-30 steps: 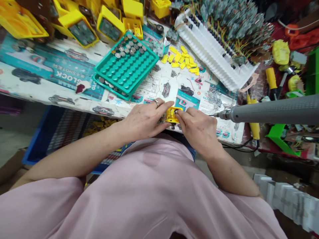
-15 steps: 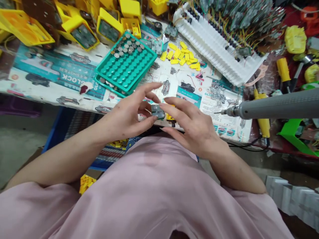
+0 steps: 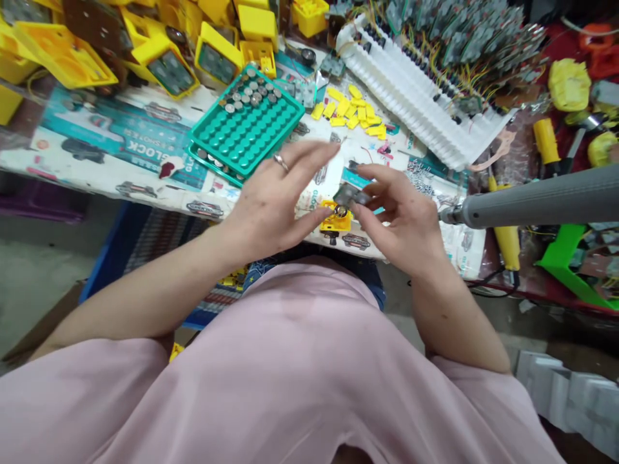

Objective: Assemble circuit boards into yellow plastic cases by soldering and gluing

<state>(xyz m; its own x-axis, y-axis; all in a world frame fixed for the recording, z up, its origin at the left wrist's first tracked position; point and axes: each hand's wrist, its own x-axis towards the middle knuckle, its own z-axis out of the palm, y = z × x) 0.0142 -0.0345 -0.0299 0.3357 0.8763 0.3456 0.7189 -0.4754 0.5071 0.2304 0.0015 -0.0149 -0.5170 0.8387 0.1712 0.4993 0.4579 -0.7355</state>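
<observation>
Between the thumb and fingers of my right hand (image 3: 401, 216) is a small grey circuit board (image 3: 351, 195), tilted above the table. Just below it sits a small yellow plastic housing (image 3: 337, 218) with a round metal part in it, at the table's front edge. My left hand (image 3: 275, 200), with a ring on one finger, has its fingers stretched out and apart. Its thumb tip reaches the left side of the housing; whether it touches cannot be seen. Nothing shows in that hand.
A green tray (image 3: 246, 125) with button cells stands behind my left hand. Small yellow pieces (image 3: 355, 109) and a white ribbed rack (image 3: 416, 90) with wired parts lie behind. A grey electric screwdriver (image 3: 532, 200) juts in from the right, near loose screws (image 3: 422, 173).
The circuit board has passed from my left hand to my right and moved rightward. My left fingers have spread out, and the yellow housing is now more exposed.
</observation>
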